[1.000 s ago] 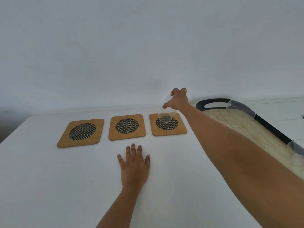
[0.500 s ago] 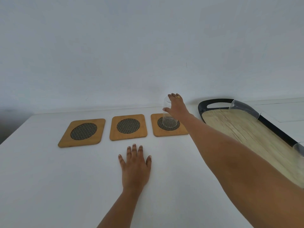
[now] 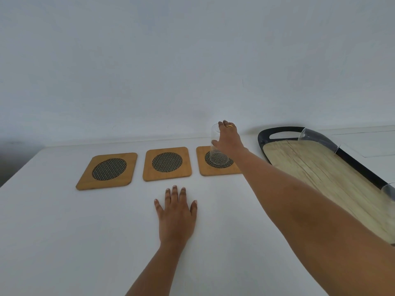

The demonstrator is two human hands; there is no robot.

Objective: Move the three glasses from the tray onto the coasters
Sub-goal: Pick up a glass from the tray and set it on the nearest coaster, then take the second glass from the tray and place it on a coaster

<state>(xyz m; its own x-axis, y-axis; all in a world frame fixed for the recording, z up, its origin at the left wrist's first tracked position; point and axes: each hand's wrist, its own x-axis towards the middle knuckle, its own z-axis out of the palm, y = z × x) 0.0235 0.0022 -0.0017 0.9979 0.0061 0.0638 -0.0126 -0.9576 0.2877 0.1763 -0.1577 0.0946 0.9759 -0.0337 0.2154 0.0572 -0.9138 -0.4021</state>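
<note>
Gripping the clear glass (image 3: 217,149) upright on the rightmost coaster (image 3: 205,167), the right hand (image 3: 227,138) centres it over the mesh while the left hand (image 3: 176,213) lies flat and empty, steadying the reach.

right hand (image 3: 228,138) gripping, arm outstretched; left hand (image 3: 176,212) flat.

The right hand (image 3: 229,139) holds a glass (image 3: 218,150) standing on the right coaster (image 3: 218,165). The left hand (image 3: 176,214) lies flat on the tabletop (image 3: 64,231).
</note>
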